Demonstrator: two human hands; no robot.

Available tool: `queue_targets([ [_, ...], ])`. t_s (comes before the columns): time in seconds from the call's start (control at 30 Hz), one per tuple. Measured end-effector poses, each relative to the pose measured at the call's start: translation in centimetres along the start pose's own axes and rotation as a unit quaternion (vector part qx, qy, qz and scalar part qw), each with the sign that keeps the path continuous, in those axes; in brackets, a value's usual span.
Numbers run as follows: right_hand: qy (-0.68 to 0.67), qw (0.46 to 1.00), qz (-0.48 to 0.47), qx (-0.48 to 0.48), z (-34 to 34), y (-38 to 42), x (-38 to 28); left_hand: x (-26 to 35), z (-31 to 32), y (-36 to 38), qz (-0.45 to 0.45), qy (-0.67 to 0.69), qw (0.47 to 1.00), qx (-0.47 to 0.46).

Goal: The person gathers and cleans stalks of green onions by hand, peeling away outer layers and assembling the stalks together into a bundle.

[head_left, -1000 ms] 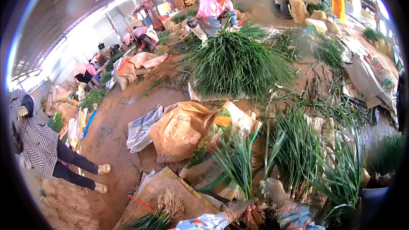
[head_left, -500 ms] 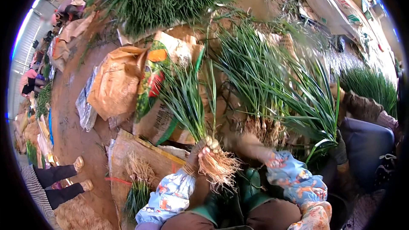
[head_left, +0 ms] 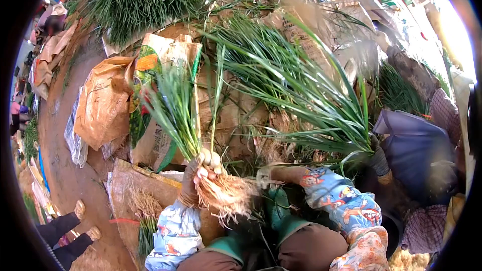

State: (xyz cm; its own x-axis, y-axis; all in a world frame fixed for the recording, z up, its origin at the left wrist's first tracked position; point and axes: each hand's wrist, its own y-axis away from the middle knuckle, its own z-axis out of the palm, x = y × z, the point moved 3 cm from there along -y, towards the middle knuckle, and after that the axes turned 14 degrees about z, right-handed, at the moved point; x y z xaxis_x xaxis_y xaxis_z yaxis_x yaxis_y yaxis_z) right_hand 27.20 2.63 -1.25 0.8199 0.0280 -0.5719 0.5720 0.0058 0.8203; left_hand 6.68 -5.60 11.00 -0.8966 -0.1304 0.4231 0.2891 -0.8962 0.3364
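head view: a bunch of green onions (head_left: 175,120) is right of the orange sack (head_left: 104,101), clamped near the bulbs by the left hand (head_left: 189,185). the right hand (head_left: 275,173), apart from the left, is beside the roots (head_left: 226,194) (blurred; i cannot tell its grip). below the sack lies a smaller bundle (head_left: 146,218); far right of the sack, a co-worker's hand (head_left: 379,158) holds long leaves (head_left: 321,115).

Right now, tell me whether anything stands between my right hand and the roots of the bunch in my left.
Nothing visible does: the right hand is beside the roots of the bunch in the left hand, too blurred to tell whether it touches them.
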Motion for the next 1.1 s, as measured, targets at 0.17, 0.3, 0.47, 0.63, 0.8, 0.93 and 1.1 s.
queue_targets([
  [0.17,0.050,0.902,0.175,0.391,-9.8,2.6,-2.9,-2.4,-5.0,-0.8,-0.033,-0.095,0.994,0.049],
  [0.3,0.047,0.813,0.082,0.574,-17.1,1.7,-4.8,-3.0,-6.4,0.1,-0.148,-0.177,0.973,0.022],
  [0.47,0.151,0.816,0.165,0.534,-17.5,2.3,-8.7,-2.0,-3.1,-1.4,-0.058,-0.169,0.984,0.022],
  [0.63,-0.275,0.829,-0.049,0.485,-12.1,2.7,-4.7,-4.6,-4.6,-0.9,-0.107,-0.137,0.985,0.020],
  [0.8,-0.352,0.887,-0.021,0.298,-11.1,5.0,-6.3,-4.7,-4.3,-0.4,-0.142,-0.187,0.972,0.033],
  [0.93,-0.019,0.880,0.084,0.467,-12.7,3.2,-5.3,-4.8,-2.6,-0.7,-0.105,-0.130,0.986,0.022],
  [1.1,-0.312,0.901,0.060,0.295,-8.0,2.6,-7.3,-5.0,-3.7,-0.2,-0.125,-0.206,0.970,0.024],
])
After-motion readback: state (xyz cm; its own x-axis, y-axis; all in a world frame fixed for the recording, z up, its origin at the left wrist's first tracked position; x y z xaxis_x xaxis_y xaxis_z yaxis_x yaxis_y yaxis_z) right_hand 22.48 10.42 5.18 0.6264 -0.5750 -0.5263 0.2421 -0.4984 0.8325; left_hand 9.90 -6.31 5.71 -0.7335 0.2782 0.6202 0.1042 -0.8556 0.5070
